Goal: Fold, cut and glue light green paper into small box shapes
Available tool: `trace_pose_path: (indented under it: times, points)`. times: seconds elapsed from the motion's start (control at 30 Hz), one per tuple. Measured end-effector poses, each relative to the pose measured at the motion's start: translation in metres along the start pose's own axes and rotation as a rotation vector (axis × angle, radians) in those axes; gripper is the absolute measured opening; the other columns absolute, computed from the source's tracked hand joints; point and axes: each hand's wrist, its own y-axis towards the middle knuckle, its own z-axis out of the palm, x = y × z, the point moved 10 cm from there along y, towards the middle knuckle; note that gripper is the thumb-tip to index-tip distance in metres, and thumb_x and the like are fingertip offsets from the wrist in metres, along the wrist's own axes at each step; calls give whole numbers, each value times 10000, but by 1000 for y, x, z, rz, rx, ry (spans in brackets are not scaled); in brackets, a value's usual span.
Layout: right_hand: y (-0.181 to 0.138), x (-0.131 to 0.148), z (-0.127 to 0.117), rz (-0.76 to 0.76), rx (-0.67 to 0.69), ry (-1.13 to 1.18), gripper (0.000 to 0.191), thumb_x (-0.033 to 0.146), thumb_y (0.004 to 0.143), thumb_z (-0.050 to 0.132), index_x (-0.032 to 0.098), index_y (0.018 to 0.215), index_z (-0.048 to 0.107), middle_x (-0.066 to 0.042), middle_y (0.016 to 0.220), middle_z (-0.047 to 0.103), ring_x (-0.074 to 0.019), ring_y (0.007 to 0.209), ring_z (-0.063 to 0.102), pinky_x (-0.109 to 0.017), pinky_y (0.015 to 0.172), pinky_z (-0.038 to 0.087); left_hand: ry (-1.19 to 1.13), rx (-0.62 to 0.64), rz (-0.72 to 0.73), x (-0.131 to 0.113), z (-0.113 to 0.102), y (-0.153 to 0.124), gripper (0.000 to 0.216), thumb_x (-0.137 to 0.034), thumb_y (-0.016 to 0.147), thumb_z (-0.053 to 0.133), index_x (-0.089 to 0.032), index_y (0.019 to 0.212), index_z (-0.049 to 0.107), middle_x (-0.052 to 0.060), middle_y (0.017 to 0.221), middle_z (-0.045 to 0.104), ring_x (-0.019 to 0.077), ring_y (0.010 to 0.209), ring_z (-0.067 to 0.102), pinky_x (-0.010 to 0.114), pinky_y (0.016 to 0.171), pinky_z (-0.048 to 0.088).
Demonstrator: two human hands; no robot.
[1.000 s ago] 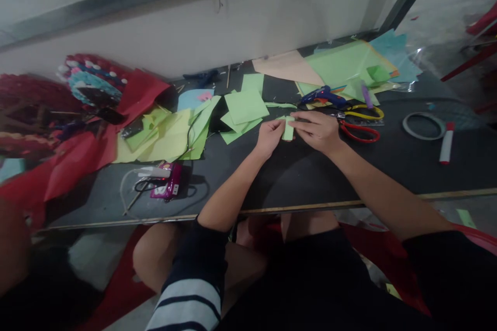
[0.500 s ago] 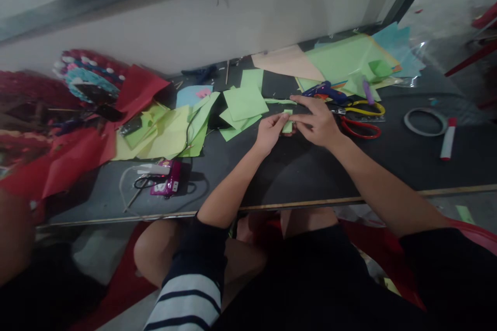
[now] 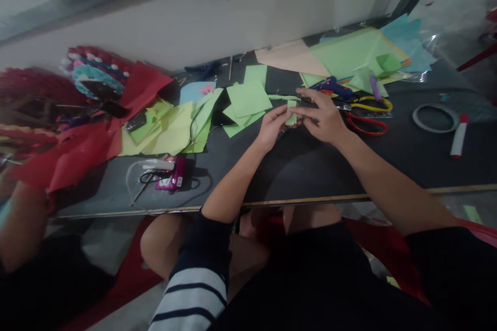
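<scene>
A small folded strip of light green paper (image 3: 291, 113) is held between both hands just above the black table (image 3: 310, 170). My left hand (image 3: 272, 128) pinches its left side with fingers closed. My right hand (image 3: 324, 116) grips its right side, index finger stretched over the top. Loose light green paper squares (image 3: 246, 98) lie just behind my left hand.
Red-handled scissors (image 3: 367, 124), yellow-handled scissors (image 3: 373, 105) and a blue glue gun (image 3: 334, 85) lie right of my hands. A tape ring (image 3: 435, 117) and marker (image 3: 458, 139) sit farther right. Yellow-green sheets (image 3: 171, 132), red paper (image 3: 81, 150) and a magenta device (image 3: 171, 178) lie left. Another person's arm (image 3: 19, 222) is at the far left.
Both hands have lifted the green paper strip off the table and shifted slightly up and away. The strip looks more folded and smaller than a second ago.
</scene>
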Motion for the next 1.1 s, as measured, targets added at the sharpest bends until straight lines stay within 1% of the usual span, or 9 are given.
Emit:
trace_pose_path:
  times: [0.23, 0.4, 0.5, 0.57, 0.63, 0.7, 0.83, 1.0, 1.1]
  points:
    - [0, -6, 1, 72, -26, -58, 402, 176, 955, 610, 382, 1229, 819, -20, 1544, 648, -326, 1377, 639, -568, 1154, 480, 43, 27, -28, 2, 5, -1, 126, -173, 1030, 638, -161, 1016, 762, 39, 946, 822, 84, 775, 762, 181, 764, 590]
    - [0, -15, -9, 185, -122, 115, 315, 384, 1010, 590, 337, 1212, 827, -54, 1424, 728, -316, 1273, 693, -536, 1113, 526, 125, 17, -10, 0, 6, 1, 183, -176, 1043, 590, -149, 1115, 757, 35, 868, 814, 79, 724, 733, 176, 727, 590]
    - [-4, -33, -13, 375, -215, 319, 442, 609, 999, 596, 287, 1197, 826, -78, 1173, 810, -278, 1039, 754, -456, 940, 601, 207, 48, 23, -3, 10, 0, 184, -162, 1041, 569, -142, 1074, 749, 39, 855, 807, 83, 690, 718, 191, 703, 575]
    - [-8, -44, -7, 504, -225, 452, 510, 717, 915, 677, 263, 1074, 847, -56, 934, 809, -226, 811, 736, -388, 778, 601, 312, 65, 60, -7, 13, -2, 168, -124, 1026, 568, -150, 1002, 733, 31, 836, 797, 76, 638, 686, 195, 681, 547]
    - [-9, -48, -1, 570, -209, 526, 479, 712, 808, 801, 243, 894, 846, -28, 756, 759, -183, 668, 678, -342, 677, 566, 421, 35, 118, -13, 12, -5, 127, -98, 1002, 596, -168, 1008, 701, 6, 800, 781, 75, 595, 650, 204, 681, 520]
    - [-8, -50, 1, 595, -212, 549, 405, 627, 746, 889, 230, 780, 822, -16, 679, 723, -163, 610, 644, -325, 634, 546, 479, -54, 176, -22, 4, -8, 129, -105, 981, 645, -183, 1082, 665, -18, 749, 756, 91, 592, 640, 216, 700, 498]
    - [-8, -53, -1, 630, -256, 646, 388, 597, 734, 908, 223, 773, 812, -15, 666, 717, -152, 578, 631, -332, 625, 574, 478, -196, 224, -33, -12, -12, 198, -153, 981, 676, -202, 1167, 627, -26, 720, 726, 128, 657, 663, 235, 734, 480]
    - [-6, -51, 5, 633, -241, 749, 600, 784, 585, 912, 255, 860, 842, -23, 787, 781, -171, 689, 693, -336, 691, 612, 490, -181, 264, -39, -12, -12, 183, -149, 984, 661, -217, 1153, 646, 9, 871, 770, 137, 784, 708, 225, 784, 493]
    - [-4, -45, 4, 595, -210, 700, 594, 807, 622, 879, 243, 804, 839, -25, 725, 758, -163, 631, 663, -327, 638, 586, 518, -161, 293, -40, -10, -14, 179, -126, 943, 711, -201, 1104, 689, 60, 1039, 779, 155, 895, 737, 226, 835, 502]
